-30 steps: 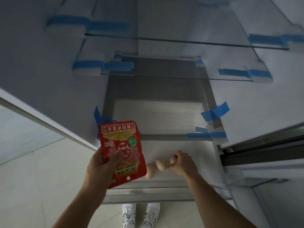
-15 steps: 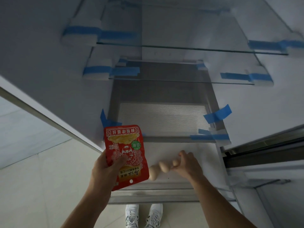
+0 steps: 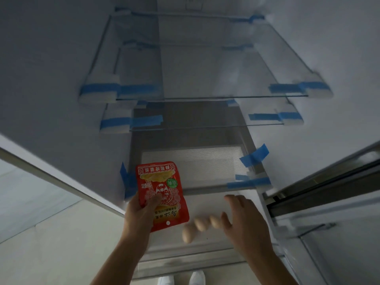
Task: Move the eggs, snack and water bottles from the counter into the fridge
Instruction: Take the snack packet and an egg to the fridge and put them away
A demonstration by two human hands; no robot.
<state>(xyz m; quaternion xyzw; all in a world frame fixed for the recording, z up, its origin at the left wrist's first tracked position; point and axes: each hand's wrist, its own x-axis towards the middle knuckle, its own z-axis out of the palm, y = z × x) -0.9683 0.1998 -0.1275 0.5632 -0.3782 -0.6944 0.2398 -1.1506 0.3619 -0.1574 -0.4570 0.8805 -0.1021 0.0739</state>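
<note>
- Head view: the left hand (image 3: 138,216) grips a red snack packet (image 3: 162,194) held upside down. It has yellow chips pictured, a face emblem and Chinese lettering too blurred to read.
- Pale tan eggs (image 3: 200,225) lie in a row on the fridge's white bottom ledge (image 3: 205,202), right of the packet.
- The right hand (image 3: 244,221) has its fingers spread and holds nothing, its thumb just beside the rightmost egg.
- Blue tape (image 3: 255,155) is stuck on the shelves.

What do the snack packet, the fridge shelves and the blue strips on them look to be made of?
The snack packet looks like glossy printed plastic or foil film: it is flat and thin, with a punched hole near one edge. The shelves seem to be clear glass: they are see-through, with a thin dark front edge. The blue strips are probably matte adhesive tape, perhaps paper: they are thin bands stuck over the shelf ends.
</note>
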